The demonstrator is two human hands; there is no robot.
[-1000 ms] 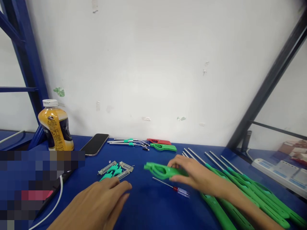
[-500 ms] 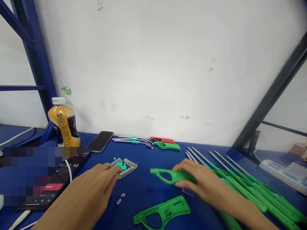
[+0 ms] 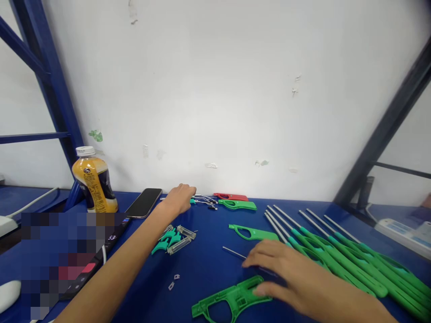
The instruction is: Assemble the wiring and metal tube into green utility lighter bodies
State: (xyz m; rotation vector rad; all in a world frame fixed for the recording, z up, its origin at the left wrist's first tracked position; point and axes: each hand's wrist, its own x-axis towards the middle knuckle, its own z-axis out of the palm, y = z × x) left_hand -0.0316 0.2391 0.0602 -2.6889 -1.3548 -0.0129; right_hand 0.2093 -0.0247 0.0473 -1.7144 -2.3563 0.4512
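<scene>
My left hand (image 3: 182, 198) reaches to the back of the table, over thin metal tubes with wires (image 3: 205, 200). Its fingertips are hidden, so I cannot tell whether it grips one. My right hand (image 3: 272, 269) hovers low with its fingers apart, its thumb over the right end of a green lighter half-shell (image 3: 232, 298) lying inside up. A thin metal rod (image 3: 234, 252) lies by its fingertips. Behind that hand, another green half-shell (image 3: 257, 233) rests on the table. Teal trigger pieces (image 3: 161, 245) and clear plastic tanks (image 3: 180, 245) lie in a small pile below my left forearm.
Several green lighters with metal tubes (image 3: 357, 264) are lined up at right. A red shell (image 3: 232, 197) and a green shell (image 3: 239, 205) lie by the wall. At left are a yellow bottle (image 3: 92, 179), a phone (image 3: 144, 202) and a larger device (image 3: 114, 235). Two small white pieces (image 3: 174, 281) lie in front.
My left hand has gone from the teal pieces to the wired tubes at the back. My right hand has let go of a green half-shell and moved nearer to the front one.
</scene>
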